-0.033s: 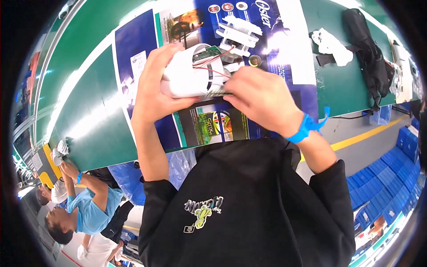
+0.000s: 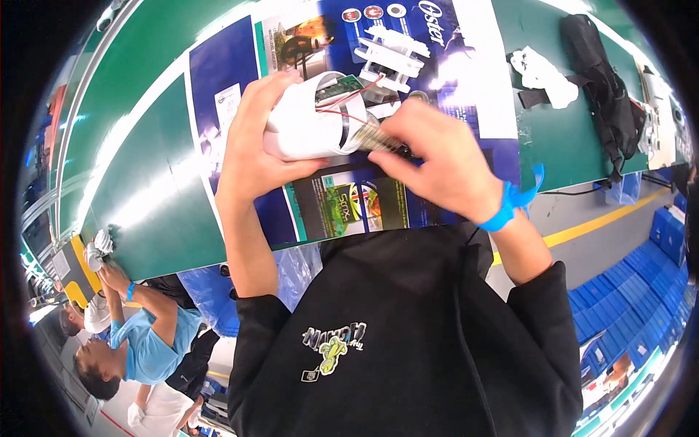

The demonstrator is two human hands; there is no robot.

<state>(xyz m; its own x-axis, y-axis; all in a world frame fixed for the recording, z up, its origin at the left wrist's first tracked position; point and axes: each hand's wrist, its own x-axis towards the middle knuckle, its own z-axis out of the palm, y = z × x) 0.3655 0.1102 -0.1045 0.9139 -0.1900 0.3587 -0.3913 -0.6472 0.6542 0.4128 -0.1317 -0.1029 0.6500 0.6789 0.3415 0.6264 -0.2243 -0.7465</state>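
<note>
Nearest the camera: black sweatshirt with a small chest graphic, filling the lower middle. Both forearms rise from it toward the bench.

Left hand is wrapped around a white cylindrical housing, fingers over the top, thumb underneath, clamped tight. The housing is held above the bench, lying roughly sideways, open end toward the right hand. A green circuit board and red wires show in that open end.

Right hand, blue wrist strap on it, fingers pinched together at the housing's mouth on something dark and thin; cannot tell what exactly.

Under the hands: flattened printed carton, blue and white, lying on the green bench. Near bench edge runs just beyond the chest.

Past the hands, a white plastic part on the carton. Right of it, a bare strip of green, then a crumpled white cloth and a black strap near the far right edge.

Lower left, another person in a blue shirt at the same bench, well apart.
</note>
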